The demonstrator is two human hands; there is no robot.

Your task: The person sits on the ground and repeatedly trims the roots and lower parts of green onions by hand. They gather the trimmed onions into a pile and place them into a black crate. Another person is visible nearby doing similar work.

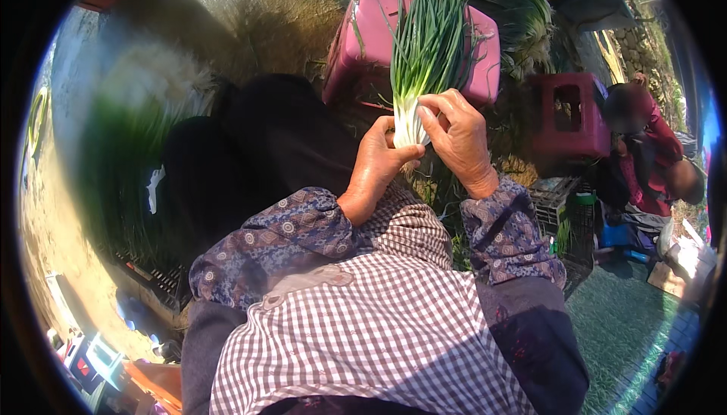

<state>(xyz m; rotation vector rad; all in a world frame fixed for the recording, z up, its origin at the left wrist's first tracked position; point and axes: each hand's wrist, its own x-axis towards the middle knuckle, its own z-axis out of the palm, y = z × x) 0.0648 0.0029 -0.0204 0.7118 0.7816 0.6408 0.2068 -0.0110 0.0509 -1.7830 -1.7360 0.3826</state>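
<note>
My left hand (381, 156) is closed round the white root ends of a bunch of green onions (423, 63). The green leaves point away from me and lie over a pink plastic stool (372, 17). At the right side of the white stems is my right hand (457, 134), its thumb and index finger bent against them; whether it pinches a stem cannot be made out. Loose leaf scraps lie on the stool. More green onions (534, 29) lie behind it on the right.
A blurred heap of green onions (125, 171) stands left, near a black crate (153, 281). On the right are a dark pink stool (573, 114), a plastic crate (559, 196) and another person (647, 148). Green matting (613, 324) covers the ground at lower right.
</note>
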